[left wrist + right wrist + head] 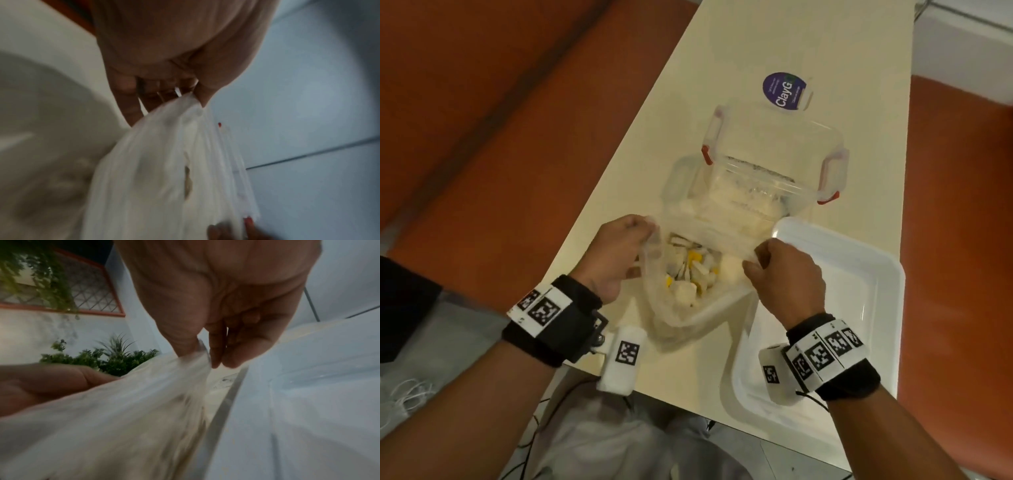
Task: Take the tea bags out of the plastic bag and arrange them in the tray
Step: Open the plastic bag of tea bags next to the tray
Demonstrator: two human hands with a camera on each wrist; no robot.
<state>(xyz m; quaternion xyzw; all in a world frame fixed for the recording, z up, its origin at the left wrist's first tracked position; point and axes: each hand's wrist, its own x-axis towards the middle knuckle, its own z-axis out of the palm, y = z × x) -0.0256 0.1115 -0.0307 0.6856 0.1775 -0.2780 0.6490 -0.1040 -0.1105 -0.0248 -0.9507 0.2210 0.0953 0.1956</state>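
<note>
A clear plastic bag stands on the cream table with its mouth pulled wide. Inside lie several white tea bags with yellow tags. My left hand pinches the bag's left rim, and my right hand pinches its right rim. The left wrist view shows my left hand gripping the bag between thumb and fingers. In the right wrist view, my right hand pinches the film. The white tray sits just right of the bag with nothing in it.
A clear lidded container with red clasps stands behind the bag, a second clear box beside it. A purple round label lies farther back. The narrow table drops off to red floor on both sides.
</note>
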